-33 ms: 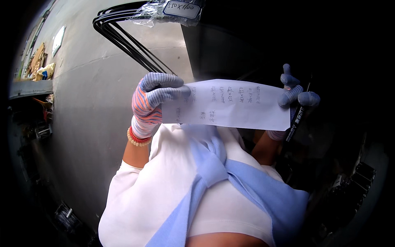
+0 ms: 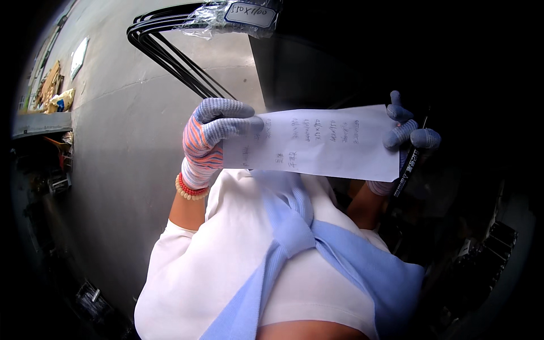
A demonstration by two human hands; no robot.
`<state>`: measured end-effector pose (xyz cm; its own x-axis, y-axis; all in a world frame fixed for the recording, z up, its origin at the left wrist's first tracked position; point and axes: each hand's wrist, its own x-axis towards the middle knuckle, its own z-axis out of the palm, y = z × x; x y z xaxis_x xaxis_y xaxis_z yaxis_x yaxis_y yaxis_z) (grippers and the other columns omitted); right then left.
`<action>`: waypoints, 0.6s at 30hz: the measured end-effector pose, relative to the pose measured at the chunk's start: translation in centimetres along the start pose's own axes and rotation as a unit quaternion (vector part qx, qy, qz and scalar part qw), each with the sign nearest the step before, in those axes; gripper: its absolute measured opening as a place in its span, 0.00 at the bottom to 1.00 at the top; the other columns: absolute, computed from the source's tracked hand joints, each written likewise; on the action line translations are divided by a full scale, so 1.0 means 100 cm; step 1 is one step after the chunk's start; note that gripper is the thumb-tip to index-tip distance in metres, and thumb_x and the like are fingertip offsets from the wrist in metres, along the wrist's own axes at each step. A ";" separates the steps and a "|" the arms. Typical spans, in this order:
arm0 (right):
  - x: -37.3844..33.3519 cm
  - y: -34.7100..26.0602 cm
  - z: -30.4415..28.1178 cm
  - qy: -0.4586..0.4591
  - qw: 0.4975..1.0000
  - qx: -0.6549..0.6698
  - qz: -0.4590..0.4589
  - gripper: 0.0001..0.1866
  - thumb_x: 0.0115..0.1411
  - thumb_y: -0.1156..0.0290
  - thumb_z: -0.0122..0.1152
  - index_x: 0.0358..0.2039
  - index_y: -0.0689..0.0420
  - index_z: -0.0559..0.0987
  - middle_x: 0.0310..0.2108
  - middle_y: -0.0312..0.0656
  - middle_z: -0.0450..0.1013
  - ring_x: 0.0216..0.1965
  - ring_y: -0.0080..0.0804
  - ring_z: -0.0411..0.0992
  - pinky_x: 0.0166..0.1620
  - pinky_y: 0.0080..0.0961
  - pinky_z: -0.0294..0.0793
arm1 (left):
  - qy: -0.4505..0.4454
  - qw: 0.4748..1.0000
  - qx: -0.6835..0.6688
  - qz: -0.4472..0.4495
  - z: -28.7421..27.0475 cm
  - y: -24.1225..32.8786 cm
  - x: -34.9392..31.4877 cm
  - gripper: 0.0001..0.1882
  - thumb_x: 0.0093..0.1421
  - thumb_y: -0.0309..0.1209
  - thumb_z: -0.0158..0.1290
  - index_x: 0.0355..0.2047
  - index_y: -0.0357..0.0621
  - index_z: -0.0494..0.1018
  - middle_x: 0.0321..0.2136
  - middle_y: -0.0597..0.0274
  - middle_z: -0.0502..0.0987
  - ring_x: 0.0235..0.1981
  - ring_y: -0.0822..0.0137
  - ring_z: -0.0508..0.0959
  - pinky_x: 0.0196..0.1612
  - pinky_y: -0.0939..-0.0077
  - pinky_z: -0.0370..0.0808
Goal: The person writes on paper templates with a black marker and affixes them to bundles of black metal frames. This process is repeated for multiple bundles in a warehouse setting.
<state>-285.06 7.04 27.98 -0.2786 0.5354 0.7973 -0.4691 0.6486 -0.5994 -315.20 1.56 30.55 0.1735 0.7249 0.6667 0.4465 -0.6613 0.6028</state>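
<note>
Grey floor fills much of the left of your view, falling into deep shadow at the right; your white shirt takes up the lower middle, a pale blue garment knotted over it; white paper stretches in front of your chest, between both hands, its handwritten figures and characters turned sideways in columns, some too faint to make out; beyond it a bundle of thin black rods bends to a corner, partly wrapped in clear plastic; your gloved left hand pinches the paper's left end under its fingers; your gloved right hand grips the right end and a pen as well; on the bundle's wrapping sits a white label, blue-bordered and handwritten with dark figures; the dark pen slants beside the paper's edge, pale printing along its barrel; a red-and-cream beaded bracelet circles your left wrist.
</note>
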 end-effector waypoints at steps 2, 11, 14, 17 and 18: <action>0.000 -0.001 0.006 0.030 0.999 -0.014 -0.012 0.10 0.55 0.71 0.47 0.37 0.57 0.64 0.25 0.48 0.71 0.48 0.43 0.64 0.59 0.48 0.35 | -0.019 0.999 -0.027 0.000 0.000 -0.010 0.006 0.13 0.32 0.22 0.59 0.25 0.42 0.76 0.27 0.60 0.73 0.28 0.67 0.74 0.29 0.80 0.72; -0.012 0.005 0.038 0.116 0.980 -0.157 -0.019 0.18 0.51 0.66 0.56 0.40 0.57 0.64 0.24 0.44 0.71 0.47 0.42 0.65 0.58 0.48 0.45 | -0.049 0.993 -0.104 -0.010 -0.001 -0.047 0.024 0.13 0.32 0.22 0.59 0.24 0.43 0.75 0.27 0.59 0.74 0.29 0.67 0.72 0.31 0.78 0.69; -0.013 -0.002 0.036 0.135 0.976 -0.174 0.010 0.20 0.48 0.62 0.60 0.38 0.55 0.65 0.23 0.42 0.71 0.45 0.42 0.67 0.57 0.50 0.44 | -0.058 0.991 -0.119 -0.009 0.006 -0.057 0.034 0.13 0.32 0.24 0.60 0.24 0.43 0.75 0.26 0.59 0.74 0.29 0.66 0.73 0.32 0.77 0.69; -0.006 -0.001 0.019 0.149 0.971 -0.186 0.031 0.16 0.50 0.69 0.58 0.37 0.55 0.65 0.22 0.42 0.72 0.45 0.42 0.67 0.57 0.50 0.44 | -0.083 0.987 -0.136 -0.014 0.011 -0.065 0.052 0.13 0.37 0.19 0.57 0.27 0.44 0.75 0.31 0.61 0.71 0.32 0.68 0.72 0.35 0.79 0.71; -0.006 -0.001 0.019 0.158 0.968 -0.192 0.039 0.15 0.50 0.71 0.57 0.37 0.55 0.65 0.22 0.42 0.72 0.45 0.42 0.67 0.57 0.50 0.44 | -0.082 0.988 -0.134 -0.014 0.011 -0.066 0.054 0.13 0.36 0.19 0.57 0.27 0.44 0.75 0.30 0.61 0.71 0.32 0.68 0.72 0.35 0.79 0.71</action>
<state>-286.46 5.59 27.68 -0.0022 0.6895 0.7242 -0.0948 0.7208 -0.6866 -316.25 10.03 29.70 0.3140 0.7501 0.5820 0.2086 -0.6526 0.7284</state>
